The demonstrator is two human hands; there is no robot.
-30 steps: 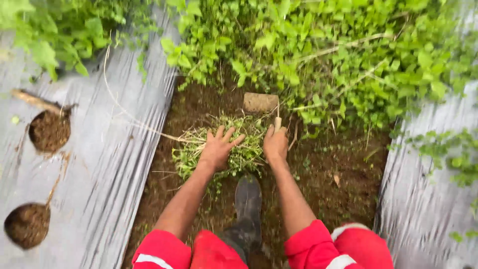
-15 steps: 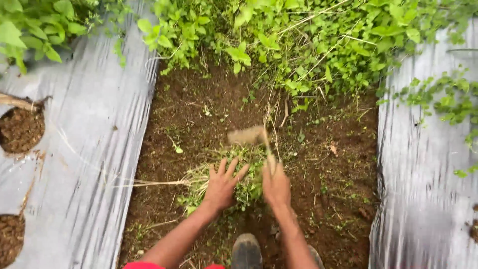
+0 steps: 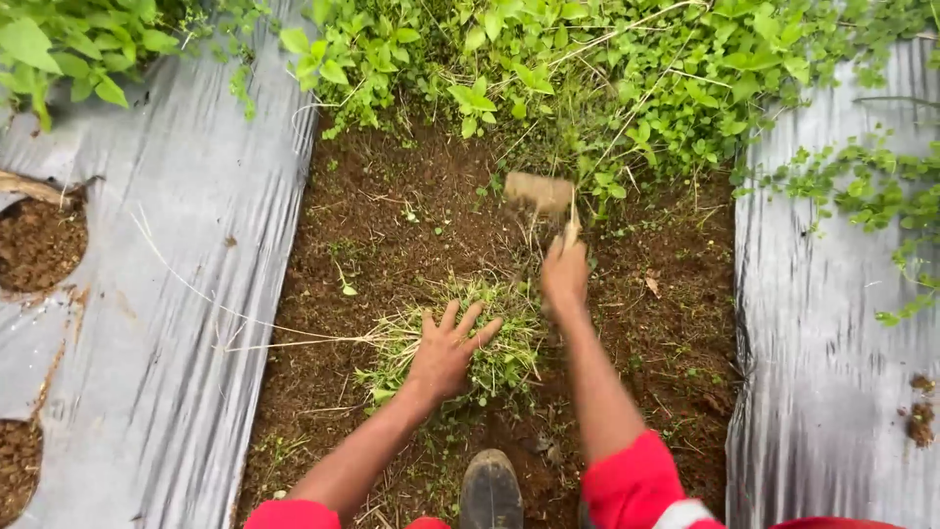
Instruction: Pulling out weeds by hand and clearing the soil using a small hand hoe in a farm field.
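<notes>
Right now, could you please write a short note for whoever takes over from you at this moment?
Left hand: fingers spread, pressed flat on the weed pile, gripping nothing.
Right hand: shut on the hoe handle, blade at the edge of the standing weeds.
Things: the pile lies mid-furrow on bare soil, just ahead of the boot. Plastic mulch runs along both sides.
Done: the near stretch of furrow is scraped mostly bare, cuttings heaped.
Left: green growth covers the far end of the furrow and spills onto the right sheet; the pile is not removed.
</notes>
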